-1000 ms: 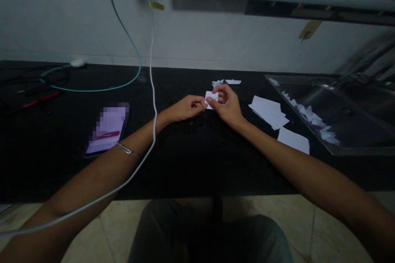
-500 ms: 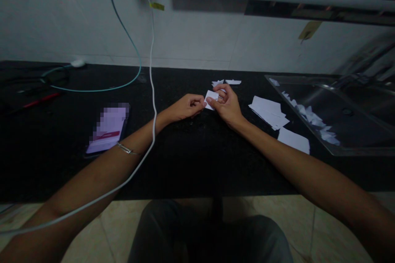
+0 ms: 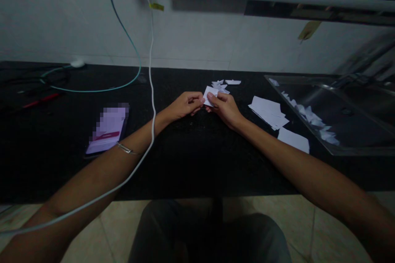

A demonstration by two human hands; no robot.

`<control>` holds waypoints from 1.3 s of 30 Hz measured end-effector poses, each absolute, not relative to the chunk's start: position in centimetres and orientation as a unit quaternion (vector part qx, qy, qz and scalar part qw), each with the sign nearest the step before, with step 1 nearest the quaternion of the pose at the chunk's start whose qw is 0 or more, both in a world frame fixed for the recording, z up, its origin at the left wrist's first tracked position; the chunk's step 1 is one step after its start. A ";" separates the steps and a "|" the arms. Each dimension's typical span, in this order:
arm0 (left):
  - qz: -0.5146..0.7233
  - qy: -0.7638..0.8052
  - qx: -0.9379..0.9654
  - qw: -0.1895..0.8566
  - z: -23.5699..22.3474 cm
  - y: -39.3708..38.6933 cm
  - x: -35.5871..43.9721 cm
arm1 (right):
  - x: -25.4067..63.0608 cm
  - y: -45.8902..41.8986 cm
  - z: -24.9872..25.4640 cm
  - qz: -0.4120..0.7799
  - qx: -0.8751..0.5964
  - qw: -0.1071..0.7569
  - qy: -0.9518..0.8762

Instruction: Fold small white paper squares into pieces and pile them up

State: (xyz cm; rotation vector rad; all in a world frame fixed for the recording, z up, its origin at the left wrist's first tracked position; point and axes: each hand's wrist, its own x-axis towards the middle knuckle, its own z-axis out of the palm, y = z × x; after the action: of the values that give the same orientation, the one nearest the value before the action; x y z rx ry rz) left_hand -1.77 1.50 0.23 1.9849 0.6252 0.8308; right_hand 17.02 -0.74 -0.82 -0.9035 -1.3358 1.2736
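A small white piece of paper (image 3: 209,93) is held above the black counter (image 3: 191,160) between both hands. My left hand (image 3: 185,105) pinches its left edge with curled fingers. My right hand (image 3: 224,107) grips its right side, fingers closed over it. Just behind the hands lie several small folded white paper bits (image 3: 222,85).
A stack of white paper sheets (image 3: 269,111) and one single sheet (image 3: 293,140) lie to the right. A steel sink (image 3: 336,111) at far right holds paper scraps. A lit phone (image 3: 108,129) lies at left. A white cable (image 3: 152,70) hangs across my left forearm; a teal cable (image 3: 92,88) and red-handled tools (image 3: 40,99) lie at far left.
My right hand's fingers have closed down over the paper, which has tipped up slightly. Both hands stay in the same spot.
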 end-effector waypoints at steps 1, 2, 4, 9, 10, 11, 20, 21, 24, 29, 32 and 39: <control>0.335 0.248 0.795 0.440 0.2 1.6 -1.8 | 17.0 -0.8 -0.7 0.530 -0.377 0.519 -0.555; 0.337 0.247 0.792 0.444 0.1 1.6 -1.8 | 17.0 -0.9 -0.6 0.529 -0.378 0.521 -0.553; 0.341 0.250 0.787 0.450 0.0 1.7 -1.8 | 17.0 -0.9 -0.7 0.527 -0.382 0.524 -0.549; 0.338 0.258 0.789 0.443 0.0 1.7 -2.0 | 17.3 -0.3 -1.6 0.484 -0.381 0.539 -0.575; 0.336 0.257 0.790 0.444 0.0 1.7 -2.0 | 17.5 -0.2 -1.8 0.469 -0.379 0.540 -0.587; 0.335 0.255 0.791 0.444 0.1 1.7 -2.0 | 17.6 0.0 -2.0 0.455 -0.378 0.540 -0.598; 0.360 0.278 0.745 0.488 0.0 1.5 -1.4 | 17.9 -0.3 -1.7 0.336 -0.444 0.537 -0.633; 0.360 0.283 0.740 0.493 0.0 1.5 -1.4 | 17.8 -0.5 -1.5 0.333 -0.449 0.537 -0.631; 0.333 0.301 0.738 0.504 0.2 1.7 -1.4 | 17.7 -0.9 -1.2 0.353 -0.447 0.532 -0.626; 0.299 0.328 0.727 0.523 0.0 2.8 -1.4 | 17.4 -0.9 -1.1 0.373 -0.415 0.544 -0.627; 0.303 0.325 0.723 0.529 0.0 3.1 -1.5 | 17.3 -0.8 -1.2 0.402 -0.377 0.541 -0.635; 0.351 0.300 0.712 0.528 0.5 2.1 -1.7 | 17.5 -1.2 -0.9 0.391 -0.357 0.501 -0.685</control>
State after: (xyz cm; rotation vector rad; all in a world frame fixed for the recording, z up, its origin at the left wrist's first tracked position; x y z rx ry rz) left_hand -1.67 2.13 0.54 1.7021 0.7174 0.8388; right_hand 17.54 -1.16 -0.92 -0.8629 -1.6549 0.9456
